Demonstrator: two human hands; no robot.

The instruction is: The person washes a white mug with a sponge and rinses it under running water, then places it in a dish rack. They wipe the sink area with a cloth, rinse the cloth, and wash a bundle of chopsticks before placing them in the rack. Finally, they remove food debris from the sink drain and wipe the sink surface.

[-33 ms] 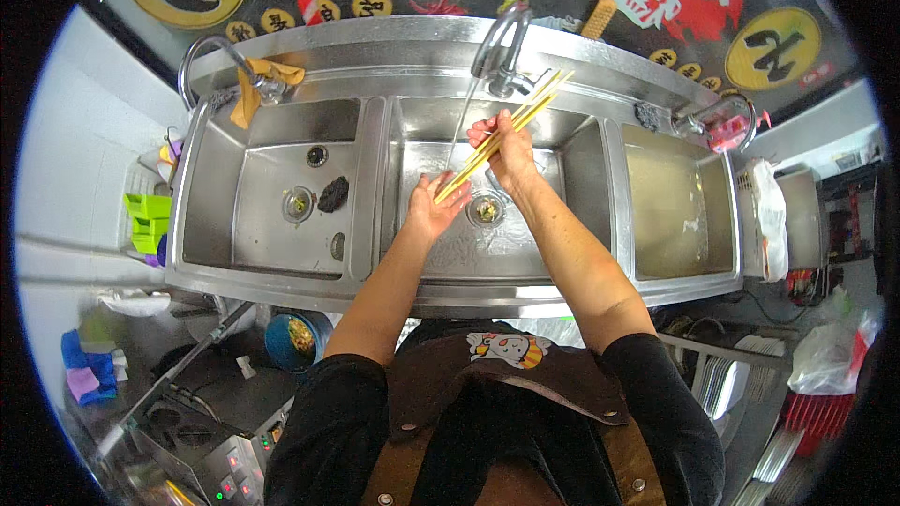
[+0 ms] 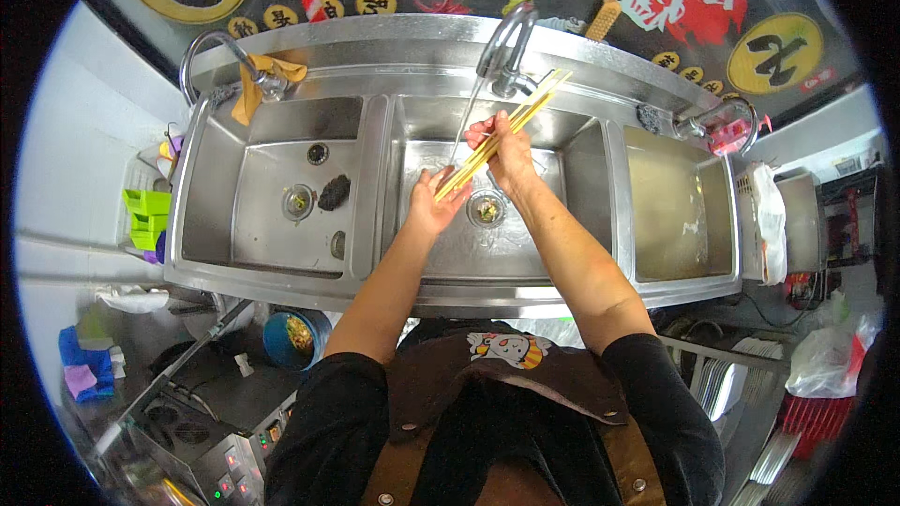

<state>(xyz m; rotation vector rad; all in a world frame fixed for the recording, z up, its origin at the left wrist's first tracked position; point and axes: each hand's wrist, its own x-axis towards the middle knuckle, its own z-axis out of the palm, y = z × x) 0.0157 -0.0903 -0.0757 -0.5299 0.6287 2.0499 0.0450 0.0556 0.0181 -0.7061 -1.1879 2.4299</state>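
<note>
A bundle of yellow chopsticks [image 2: 534,107] slants over the middle sink basin [image 2: 585,178]. My right hand [image 2: 507,152] is closed around the bundle near its middle, with the upper ends sticking out toward the faucet. My left hand [image 2: 439,201] is palm up and cupped, fingers stretched out, and the lower chopstick ends lie against it. From the middle faucet [image 2: 507,49], a thin stream of water [image 2: 464,117] runs down beside the bundle. Below my hands sits a drain strainer [image 2: 486,209] with food scraps in it.
The left basin [image 2: 244,225] holds a dark scouring pad [image 2: 334,193] and a drain cover. Cloudy water fills the right basin [image 2: 675,215]. A yellow cloth [image 2: 248,98] hangs by the left faucet [image 2: 217,42]. On the floor side stands a blue bucket [image 2: 323,323] with scraps.
</note>
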